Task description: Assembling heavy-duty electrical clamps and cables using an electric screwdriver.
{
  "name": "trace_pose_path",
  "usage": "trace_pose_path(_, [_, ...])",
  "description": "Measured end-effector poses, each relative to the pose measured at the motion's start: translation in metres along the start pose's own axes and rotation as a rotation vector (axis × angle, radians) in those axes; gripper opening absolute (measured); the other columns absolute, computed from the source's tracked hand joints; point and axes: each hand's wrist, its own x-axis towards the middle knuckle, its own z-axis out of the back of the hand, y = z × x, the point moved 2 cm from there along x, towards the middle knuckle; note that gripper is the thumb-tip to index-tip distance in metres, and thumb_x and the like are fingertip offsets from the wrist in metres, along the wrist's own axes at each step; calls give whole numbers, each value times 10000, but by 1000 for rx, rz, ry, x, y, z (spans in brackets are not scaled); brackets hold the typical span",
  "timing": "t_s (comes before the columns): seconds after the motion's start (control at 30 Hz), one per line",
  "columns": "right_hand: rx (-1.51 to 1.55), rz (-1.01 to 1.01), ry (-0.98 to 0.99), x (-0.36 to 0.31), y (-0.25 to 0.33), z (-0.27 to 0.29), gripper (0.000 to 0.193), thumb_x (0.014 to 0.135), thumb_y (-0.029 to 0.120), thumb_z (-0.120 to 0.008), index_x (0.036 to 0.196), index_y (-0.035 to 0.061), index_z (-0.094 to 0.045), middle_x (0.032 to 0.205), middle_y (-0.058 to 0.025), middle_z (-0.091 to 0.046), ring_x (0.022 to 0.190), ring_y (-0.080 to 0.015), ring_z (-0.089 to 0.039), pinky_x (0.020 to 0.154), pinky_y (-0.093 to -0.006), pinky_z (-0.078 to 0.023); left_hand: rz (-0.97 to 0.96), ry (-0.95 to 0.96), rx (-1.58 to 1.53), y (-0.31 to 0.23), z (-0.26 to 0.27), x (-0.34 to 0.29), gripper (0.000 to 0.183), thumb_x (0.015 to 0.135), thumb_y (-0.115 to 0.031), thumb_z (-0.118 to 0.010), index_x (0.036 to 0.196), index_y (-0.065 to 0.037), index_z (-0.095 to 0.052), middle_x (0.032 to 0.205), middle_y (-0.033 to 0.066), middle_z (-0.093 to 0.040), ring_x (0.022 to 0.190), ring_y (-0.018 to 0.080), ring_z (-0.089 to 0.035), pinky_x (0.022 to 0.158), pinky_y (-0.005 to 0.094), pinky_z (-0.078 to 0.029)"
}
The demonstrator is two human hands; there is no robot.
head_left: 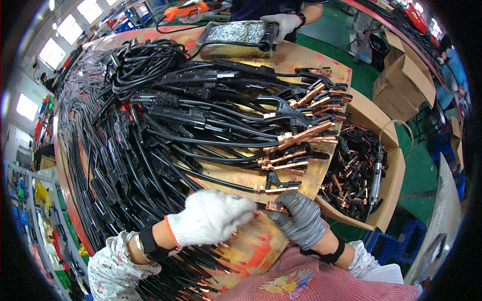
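Note:
My left hand (213, 216), in a white knit glove, is closed round a black cable (260, 205), of which only a short end shows past the fingers. At that end sits a copper-coloured clamp (274, 206), gripped by my right hand (303, 219) in a grey glove. The right fingers partly cover the clamp. Just beyond both hands, another black-handled copper clamp (281, 187) on a cable lies on the worktable (261, 251). Several more cables with copper clamps (306, 133) are heaped farther back, their jaws pointing right.
Right of the table stands a cardboard box (394, 180) full of loose clamps, with a silver hand tool (375, 180) and hose over it. Black cables (145, 65) cover the left side. At the back, another person's gloved hand (282, 25) touches a tin (213, 50) of small metal parts.

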Motion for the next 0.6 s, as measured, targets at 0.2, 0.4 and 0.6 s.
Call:
trace_pose_path(0.2, [-19,48,-72,-2,-1,5,249,702,242,-735,833,57,-632,775,-105,-613,684,-287,-601,599,-377,-486,23,-25,-181,-4,2,11,243,878,-314,-517,1058,-167,-587,708,98,-621,634,297,-616,549,390,-487])
trace_pose_path(0.4, [-34,67,-67,-4,-2,3,242,684,212,-733,846,64,-632,784,-105,-612,707,-285,-594,626,-383,-481,58,-51,-263,1,-5,13,219,862,-244,-544,1031,-132,-628,787,103,-648,690,278,-637,598,350,-508])
trace_pose_path(0.6, [17,113,-55,-1,-3,-1,266,680,207,-723,886,70,-624,816,-98,-609,738,-282,-586,640,-380,-472,148,114,-250,-1,-3,14,246,869,-288,-516,1008,-123,-635,801,111,-649,735,293,-636,646,373,-508])
